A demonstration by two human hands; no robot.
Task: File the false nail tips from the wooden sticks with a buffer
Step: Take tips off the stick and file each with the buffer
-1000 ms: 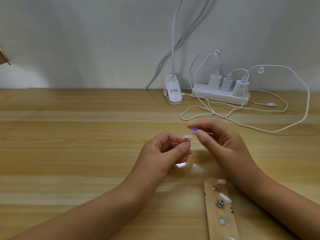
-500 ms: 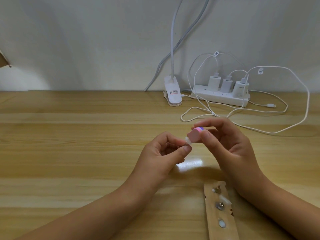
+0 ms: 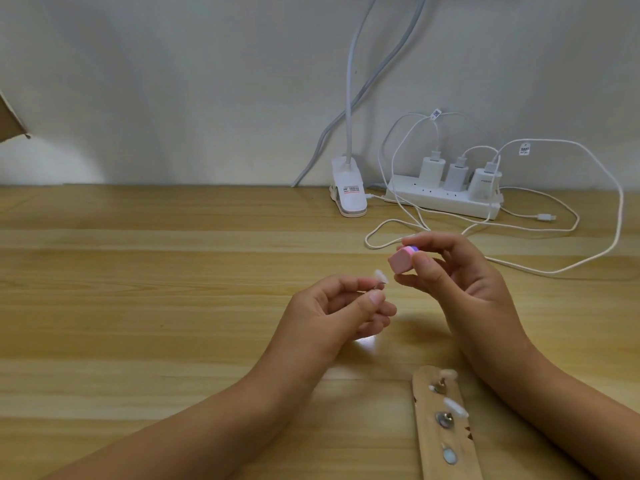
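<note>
The left hand (image 3: 332,315) pinches the translucent white false nail tip (image 3: 381,276) by its base between thumb and forefinger, so its end stands clear; the right hand (image 3: 464,285) grips the small pink block buffer (image 3: 401,260) by its sides, leaving a face bare for filing. Tip and buffer sit just apart above the light wooden table (image 3: 156,306), with room around; the flat pale wooden stick (image 3: 429,441) lies near the right forearm

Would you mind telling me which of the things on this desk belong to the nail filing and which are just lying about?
For the job: the nail tip pinched in the left hand; the pink buffer held in the right hand; the wooden stick with spare tips on it.
Lying about: the clip lamp; the power strip with its chargers; the white cables.
</note>
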